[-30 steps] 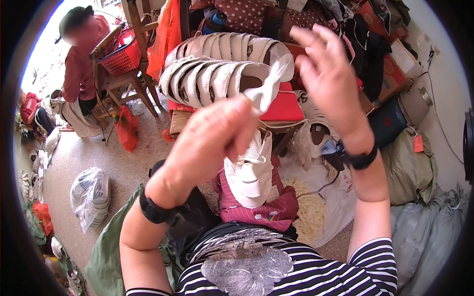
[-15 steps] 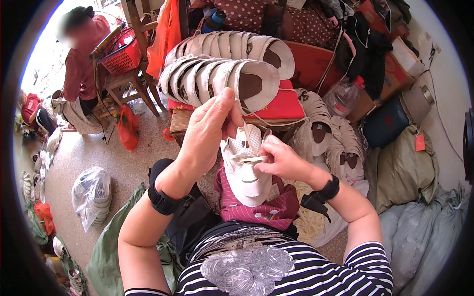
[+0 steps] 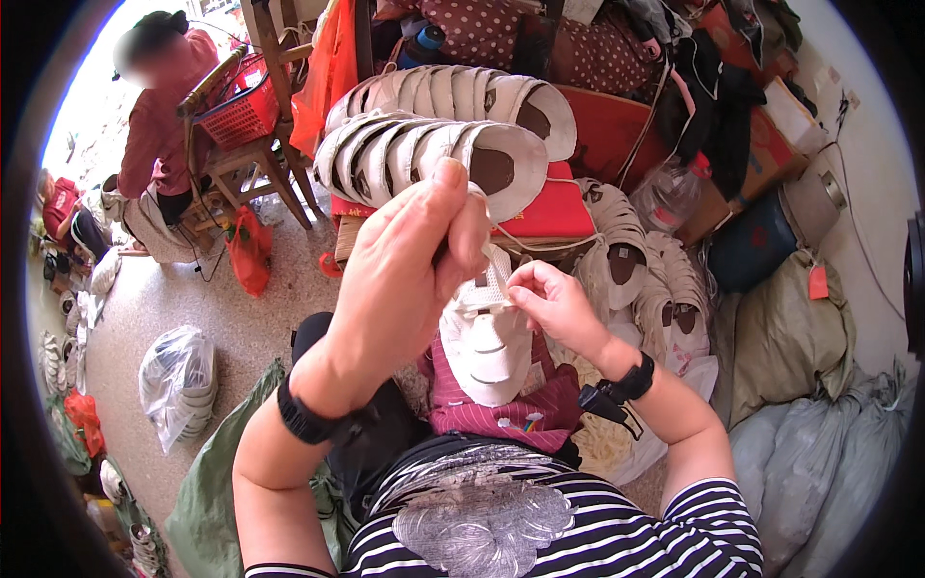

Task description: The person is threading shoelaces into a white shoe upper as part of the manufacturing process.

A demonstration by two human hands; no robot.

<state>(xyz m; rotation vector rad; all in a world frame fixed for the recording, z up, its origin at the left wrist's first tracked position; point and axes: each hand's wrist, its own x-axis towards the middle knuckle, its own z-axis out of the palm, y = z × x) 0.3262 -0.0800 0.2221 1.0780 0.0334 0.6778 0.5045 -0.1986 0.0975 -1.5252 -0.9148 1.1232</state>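
Premises appeared to be a small shoe workshop, a white shoe upper (image 3: 487, 361) was under work before a wooden bench (image 3: 349, 239), stacked uppers (image 3: 429, 159) lay on the bench, more stacks (image 3: 619, 226) stood right of it, filled sacks (image 3: 795, 337) sat farther right of it.

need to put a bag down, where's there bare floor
Main free patch: the floor between the orange-red bag, the clear bag of shoe uppers and the green sack. A narrower strip lies left of the clear bag. Crowded: the bench, under nested white uppers; right of it, more uppers and sacks; the purple cloth, under a white shoe.
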